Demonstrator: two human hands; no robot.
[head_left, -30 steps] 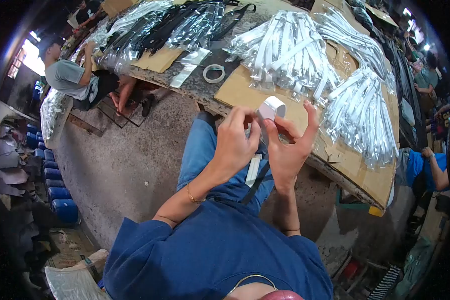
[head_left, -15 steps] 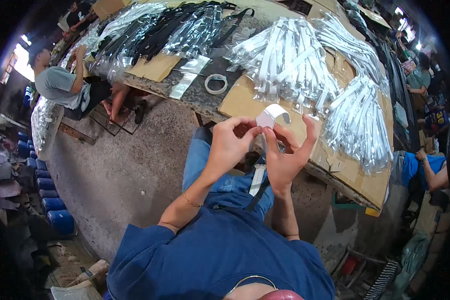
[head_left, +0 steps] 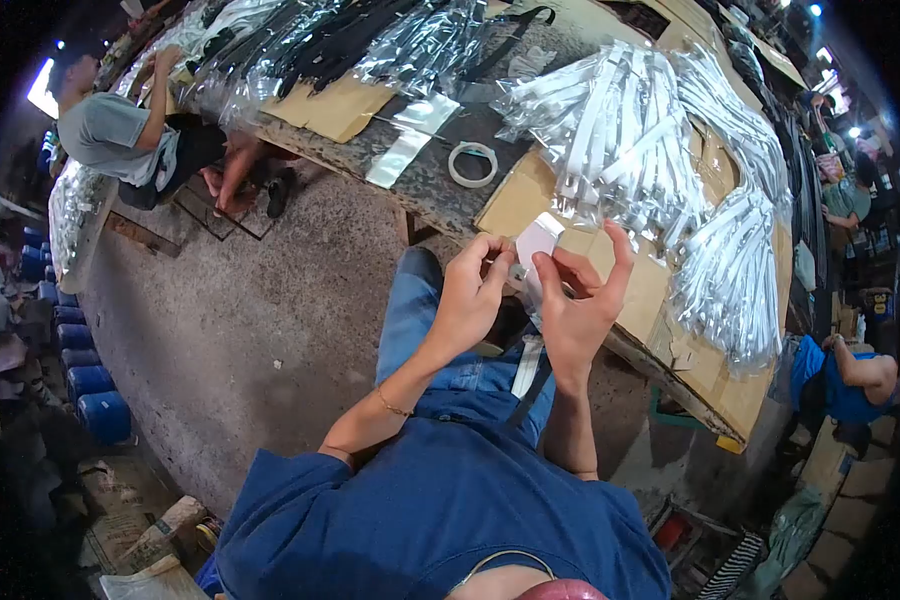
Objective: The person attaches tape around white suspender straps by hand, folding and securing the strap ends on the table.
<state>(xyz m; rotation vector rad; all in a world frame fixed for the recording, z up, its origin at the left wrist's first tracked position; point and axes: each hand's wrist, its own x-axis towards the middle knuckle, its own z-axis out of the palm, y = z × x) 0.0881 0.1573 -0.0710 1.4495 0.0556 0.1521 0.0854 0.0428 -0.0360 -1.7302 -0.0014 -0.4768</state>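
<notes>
Between my two hands, above my lap, is a small white piece (head_left: pixel 538 242) with a flat face. My left hand (head_left: pixel 477 290) pinches its lower left edge with thumb and fingertips. On the other side, my right hand (head_left: pixel 580 300) grips it between thumb and a finger, with the index finger raised. A white strap (head_left: pixel 527 366) with a black strap beside it lies on my lap. Beyond my hands, a roll of tape (head_left: pixel 472 164) rests on the table near a clear plastic packet (head_left: pixel 410 140).
Bagged white straps (head_left: pixel 625 140) are spread over cardboard (head_left: pixel 515 200) on the table, with another bundle (head_left: pixel 735 270) to the right. Bagged black straps (head_left: pixel 340 45) lie farther left. A seated person (head_left: pixel 120 140) is at the left, another person (head_left: pixel 855 380) at the right. Blue rolls (head_left: pixel 103 415) line the floor.
The white piece showed a curved loop before; now its flat face is turned up and the loop no longer shows. The view has shifted, with the table's items farther right.
</notes>
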